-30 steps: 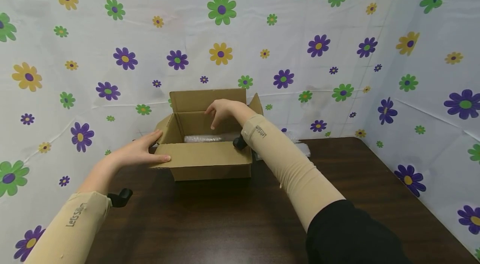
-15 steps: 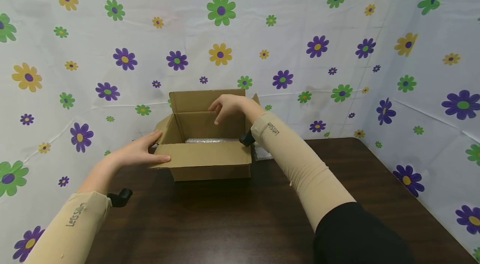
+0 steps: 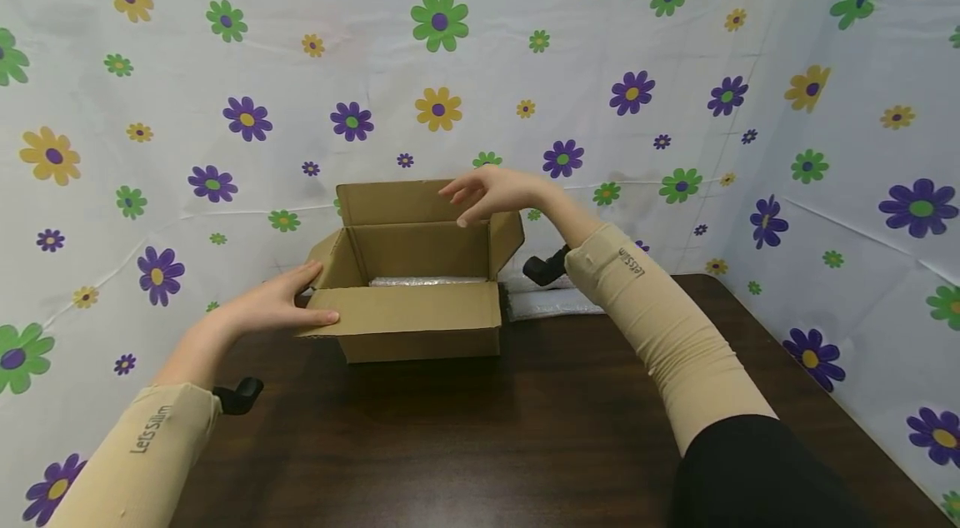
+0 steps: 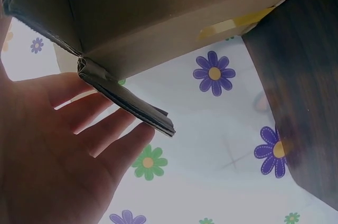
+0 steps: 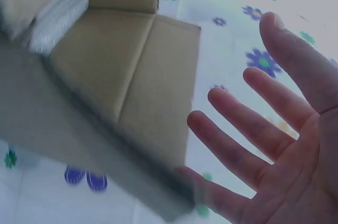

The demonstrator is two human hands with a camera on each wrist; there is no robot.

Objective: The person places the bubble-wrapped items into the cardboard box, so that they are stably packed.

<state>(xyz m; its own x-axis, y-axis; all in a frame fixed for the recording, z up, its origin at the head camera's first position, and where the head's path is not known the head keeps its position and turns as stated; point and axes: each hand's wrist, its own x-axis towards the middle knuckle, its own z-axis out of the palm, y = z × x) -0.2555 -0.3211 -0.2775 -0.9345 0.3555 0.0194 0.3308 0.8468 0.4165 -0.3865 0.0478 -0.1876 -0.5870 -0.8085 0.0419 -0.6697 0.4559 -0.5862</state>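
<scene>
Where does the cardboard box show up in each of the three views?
Head: cardboard box at centre, flaps open, left hand on its left flap.
Left wrist: top, seen from below.
Right wrist: upper left, interior.
Shared landmark: flowered backdrop.

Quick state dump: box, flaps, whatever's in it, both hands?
Cardboard box: open, upright on the table.
Back flap: standing up.
Left flap: folded outward, left hand resting on it.
Right flap: angled up and out.
Bubble wrap: lying inside the box.
Right hand: open, above the box, holding nothing.
</scene>
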